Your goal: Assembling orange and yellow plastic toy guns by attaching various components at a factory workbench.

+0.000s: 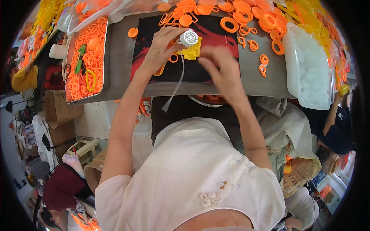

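My left hand [163,48] is closed on a small white round plastic piece [189,38] with a lattice pattern on its face, pinched between thumb and fingers above the mat. A thin whitish strip [178,82] with a flared end hangs below it, past the table's front edge. Just behind the white piece is a bright yellow plastic part [191,52]. To the right of it, my right hand [221,67] is blurred by motion, thumb apart from the fingers, and no object shows in it. Near my left wrist lies a small orange ring [174,58].
A black and red mat [146,44] covers the table's middle. At left stands a tray [106,57] of orange links with green-handled cutters [80,59]; at right, a white tub [290,65] of translucent pieces. Orange discs and rings [243,15] crowd the back. Other people work on both sides.
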`<move>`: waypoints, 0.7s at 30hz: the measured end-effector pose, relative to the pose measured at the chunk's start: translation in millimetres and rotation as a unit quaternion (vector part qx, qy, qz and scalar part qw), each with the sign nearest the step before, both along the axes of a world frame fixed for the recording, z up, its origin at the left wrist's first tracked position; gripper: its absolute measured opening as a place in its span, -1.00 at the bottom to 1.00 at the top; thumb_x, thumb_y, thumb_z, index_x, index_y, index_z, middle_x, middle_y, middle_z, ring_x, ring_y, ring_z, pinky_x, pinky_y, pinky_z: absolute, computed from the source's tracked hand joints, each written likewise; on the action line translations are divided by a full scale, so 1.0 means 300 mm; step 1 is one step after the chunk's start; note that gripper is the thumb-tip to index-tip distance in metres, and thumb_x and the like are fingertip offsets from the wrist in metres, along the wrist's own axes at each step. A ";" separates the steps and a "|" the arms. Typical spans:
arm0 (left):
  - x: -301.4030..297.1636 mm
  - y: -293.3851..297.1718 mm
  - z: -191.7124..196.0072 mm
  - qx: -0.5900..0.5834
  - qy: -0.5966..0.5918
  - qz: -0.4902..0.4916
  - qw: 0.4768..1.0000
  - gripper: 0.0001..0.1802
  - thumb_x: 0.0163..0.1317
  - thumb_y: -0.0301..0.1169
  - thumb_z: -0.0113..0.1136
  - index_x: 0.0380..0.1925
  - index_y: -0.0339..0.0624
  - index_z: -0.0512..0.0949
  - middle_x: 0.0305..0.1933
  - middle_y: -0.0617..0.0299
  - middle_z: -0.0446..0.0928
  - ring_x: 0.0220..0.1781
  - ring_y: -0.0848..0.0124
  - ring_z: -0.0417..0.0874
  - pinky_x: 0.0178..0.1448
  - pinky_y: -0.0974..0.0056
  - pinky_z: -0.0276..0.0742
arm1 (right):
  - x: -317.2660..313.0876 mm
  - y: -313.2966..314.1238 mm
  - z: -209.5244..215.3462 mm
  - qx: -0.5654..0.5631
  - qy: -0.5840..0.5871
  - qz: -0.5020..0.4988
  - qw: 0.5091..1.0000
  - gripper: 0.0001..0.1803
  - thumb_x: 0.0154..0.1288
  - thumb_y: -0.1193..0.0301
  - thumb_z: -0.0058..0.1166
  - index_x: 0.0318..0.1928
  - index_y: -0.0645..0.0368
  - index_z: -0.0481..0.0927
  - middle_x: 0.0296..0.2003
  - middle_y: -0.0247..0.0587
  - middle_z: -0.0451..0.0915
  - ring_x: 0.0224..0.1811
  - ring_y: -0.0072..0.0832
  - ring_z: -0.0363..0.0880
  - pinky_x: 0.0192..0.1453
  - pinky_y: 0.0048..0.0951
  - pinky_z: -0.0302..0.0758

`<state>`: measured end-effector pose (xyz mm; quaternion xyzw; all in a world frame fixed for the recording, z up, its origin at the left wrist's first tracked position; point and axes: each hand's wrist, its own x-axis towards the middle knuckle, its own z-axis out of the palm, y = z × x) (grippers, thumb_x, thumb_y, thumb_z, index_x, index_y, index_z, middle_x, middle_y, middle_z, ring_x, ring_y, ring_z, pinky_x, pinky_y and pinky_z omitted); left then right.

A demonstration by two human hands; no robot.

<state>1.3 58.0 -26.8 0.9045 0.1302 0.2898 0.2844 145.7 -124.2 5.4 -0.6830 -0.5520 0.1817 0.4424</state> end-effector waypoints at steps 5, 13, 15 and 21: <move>0.010 0.013 -0.009 -0.075 -0.003 -0.004 0.997 -0.50 0.19 -0.39 0.25 0.18 -0.08 0.50 0.07 0.18 0.53 0.19 0.19 0.47 0.35 0.16 0.22 | 0.061 0.137 -0.168 0.025 -0.178 0.053 0.982 -0.05 0.02 0.33 0.42 0.41 0.14 0.20 0.31 0.01 0.31 0.40 -0.12 0.24 0.53 -0.12 0.04; -0.047 0.066 0.055 -0.254 -0.035 -0.057 0.965 -0.56 0.27 -0.57 0.23 0.17 -0.25 0.49 0.05 0.35 0.58 0.07 0.55 0.56 0.17 0.41 0.50 | 0.009 0.134 -0.047 0.104 0.042 0.039 0.993 0.00 0.02 0.36 0.46 0.44 0.18 0.17 0.19 -0.10 0.45 0.22 -0.31 0.44 0.34 -0.30 0.36; -0.039 0.074 0.088 -0.227 -0.051 -0.068 0.970 -0.60 0.18 -0.54 0.30 0.05 -0.28 0.55 -0.04 0.24 0.60 0.01 0.47 0.59 0.14 0.35 0.50 | 0.010 0.132 -0.029 0.094 0.033 0.035 0.994 0.01 0.01 0.37 0.47 0.44 0.18 0.17 0.16 -0.11 0.47 0.17 -0.34 0.47 0.31 -0.32 0.38; -0.009 0.061 0.157 -0.102 0.005 -0.095 0.990 -0.59 0.13 -0.52 0.32 0.02 -0.32 0.58 -0.02 0.17 0.58 0.04 0.38 0.58 0.17 0.30 0.45 | 0.032 0.127 -0.021 0.082 0.043 0.032 0.995 0.01 0.01 0.37 0.48 0.44 0.16 0.17 0.09 -0.15 0.53 0.07 -0.40 0.52 0.24 -0.36 0.43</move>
